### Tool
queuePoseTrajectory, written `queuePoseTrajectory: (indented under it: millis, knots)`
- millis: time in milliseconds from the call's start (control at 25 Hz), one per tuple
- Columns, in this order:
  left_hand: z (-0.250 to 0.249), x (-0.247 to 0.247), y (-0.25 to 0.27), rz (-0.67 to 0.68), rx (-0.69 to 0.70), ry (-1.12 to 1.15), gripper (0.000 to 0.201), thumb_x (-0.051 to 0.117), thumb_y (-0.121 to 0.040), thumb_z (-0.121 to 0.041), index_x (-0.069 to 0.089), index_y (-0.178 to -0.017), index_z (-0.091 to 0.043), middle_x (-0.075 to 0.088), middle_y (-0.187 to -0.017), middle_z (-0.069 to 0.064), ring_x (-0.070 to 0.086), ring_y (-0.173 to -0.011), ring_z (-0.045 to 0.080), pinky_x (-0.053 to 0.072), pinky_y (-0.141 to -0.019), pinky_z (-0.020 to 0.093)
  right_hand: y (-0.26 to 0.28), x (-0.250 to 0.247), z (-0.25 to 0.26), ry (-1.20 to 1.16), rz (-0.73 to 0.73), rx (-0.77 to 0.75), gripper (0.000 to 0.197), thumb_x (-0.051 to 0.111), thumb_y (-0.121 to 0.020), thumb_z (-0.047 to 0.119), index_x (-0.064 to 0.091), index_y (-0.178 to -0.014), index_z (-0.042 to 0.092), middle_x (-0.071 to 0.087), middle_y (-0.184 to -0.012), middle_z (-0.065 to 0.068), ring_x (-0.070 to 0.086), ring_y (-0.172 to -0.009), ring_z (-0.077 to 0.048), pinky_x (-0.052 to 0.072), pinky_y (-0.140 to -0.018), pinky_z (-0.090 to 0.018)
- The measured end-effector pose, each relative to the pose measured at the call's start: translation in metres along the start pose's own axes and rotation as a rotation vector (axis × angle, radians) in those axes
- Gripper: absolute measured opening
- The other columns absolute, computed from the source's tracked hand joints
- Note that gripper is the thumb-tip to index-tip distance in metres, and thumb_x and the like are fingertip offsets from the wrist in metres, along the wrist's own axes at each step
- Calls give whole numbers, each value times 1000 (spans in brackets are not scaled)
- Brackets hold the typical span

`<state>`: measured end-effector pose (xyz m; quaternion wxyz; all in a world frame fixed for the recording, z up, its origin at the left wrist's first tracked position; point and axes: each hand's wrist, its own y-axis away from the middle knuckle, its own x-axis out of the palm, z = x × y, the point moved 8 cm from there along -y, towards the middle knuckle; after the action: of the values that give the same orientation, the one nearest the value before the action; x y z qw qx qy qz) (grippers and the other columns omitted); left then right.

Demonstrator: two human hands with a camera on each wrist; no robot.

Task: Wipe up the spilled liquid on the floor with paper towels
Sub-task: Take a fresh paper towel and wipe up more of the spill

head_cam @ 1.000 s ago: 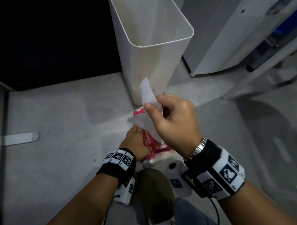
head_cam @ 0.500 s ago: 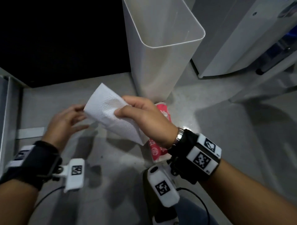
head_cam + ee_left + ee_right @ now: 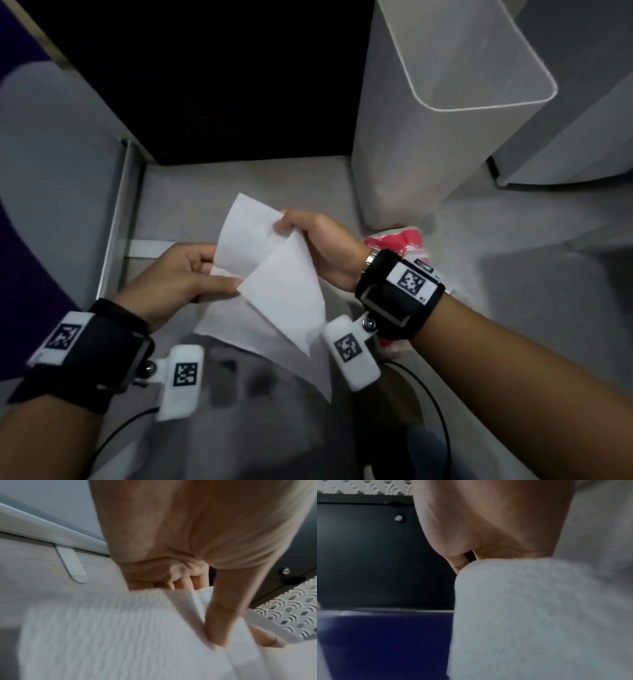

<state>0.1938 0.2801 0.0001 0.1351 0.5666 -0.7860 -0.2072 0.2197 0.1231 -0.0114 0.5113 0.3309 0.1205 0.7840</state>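
A white paper towel [image 3: 274,291] hangs partly unfolded between both hands above the grey floor [image 3: 191,192]. My left hand [image 3: 191,274] pinches its left edge with thumb and fingers; the left wrist view shows the thumb pressed on the towel [image 3: 120,628]. My right hand [image 3: 308,236] pinches the towel's upper right corner; the towel [image 3: 530,615] fills the right wrist view below the palm. The red-and-white paper towel pack [image 3: 400,240] lies on the floor behind my right wrist, mostly hidden. No spilled liquid is discernible in these frames.
A tall white bin [image 3: 438,113] stands just behind the pack. A white appliance [image 3: 575,137] is at the far right, a dark cabinet opening [image 3: 222,85] at the back, a grey panel with a metal rail [image 3: 116,212] on the left. My shoe and knee are below the towel.
The towel came out of the pack and has been unfolded. My left hand left the pack and took the towel's left edge. The view shifted left and closer to the floor.
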Motion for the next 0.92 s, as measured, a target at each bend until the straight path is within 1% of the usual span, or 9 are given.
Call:
queuePoseTrajectory:
  millis: [80, 200, 240, 320, 400, 440, 560, 760, 920]
  knots:
    - [17, -18, 1, -141, -78, 86, 36, 85, -66, -17, 76, -99, -7, 74, -100, 19, 73, -85, 33, 60, -66, 32, -8, -9, -13, -152, 24, 72, 45, 54, -92, 54, 67, -106, 13, 71, -107, -12, 67, -96, -27, 49, -90, -40]
    - [39, -42, 9, -320, -144, 150, 21, 67, -85, -5, 74, -105, -5, 73, -103, 20, 71, -85, 33, 57, -74, 37, -13, -17, -39, -242, 86, 146, 82, 53, -79, 80, 55, -138, 22, 63, -133, -12, 62, -121, -29, 44, -107, -48]
    - [44, -48, 12, -364, -150, 173, 20, 66, -87, -6, 73, -106, -5, 74, -103, 19, 70, -86, 32, 55, -78, 38, -12, -15, -48, -241, 118, 155, 86, 61, -76, 76, 51, -142, 22, 61, -136, -11, 60, -123, -30, 43, -107, -47]
    - [51, -54, 14, -427, -159, 217, 20, 64, -89, -5, 73, -106, -6, 74, -103, 15, 70, -88, 32, 53, -85, 43, -12, -7, -61, -187, 196, 137, 76, 76, -81, 44, 46, -146, 16, 59, -138, -12, 58, -124, -33, 47, -103, -45]
    - [55, -60, 16, -465, -155, 262, 21, 59, -89, -1, 72, -105, -5, 74, -105, 17, 69, -90, 32, 52, -90, 48, -16, -6, -69, -49, 147, 99, 62, 72, -83, 3, 51, -140, 10, 64, -131, -16, 63, -118, -37, 52, -98, -47]
    - [57, -63, 16, -479, -156, 279, 22, 56, -89, 1, 72, -104, -5, 73, -105, 18, 68, -91, 32, 50, -92, 51, -20, -13, -70, -1, 43, 81, 54, 67, -83, -7, 56, -134, 6, 68, -124, -17, 68, -110, -35, 56, -92, -45]
    - [60, -69, 15, -473, -141, 285, 28, 49, -92, 1, 72, -104, -8, 73, -107, 16, 65, -95, 30, 48, -93, 47, -26, -38, -70, -30, -218, 66, 28, 57, -91, -6, 68, -117, 0, 74, -109, -18, 73, -84, -28, 61, -72, -36]
    - [56, -70, 11, -445, -76, 331, 29, 48, -92, 5, 71, -104, -7, 75, -104, 12, 69, -99, 28, 56, -87, 39, -24, -47, -65, -72, -230, 47, 32, 49, -93, 2, 68, -119, 4, 72, -117, -15, 69, -104, -33, 55, -92, -47]
    - [48, -68, 10, -383, -35, 439, 35, 42, -91, -11, 75, -79, -6, 73, -92, 8, 67, -89, 27, 54, -80, 38, -23, -57, -66, -201, -245, 61, 31, 45, -90, 16, 68, -106, 2, 72, -98, -13, 67, -80, -26, 55, -73, -37]
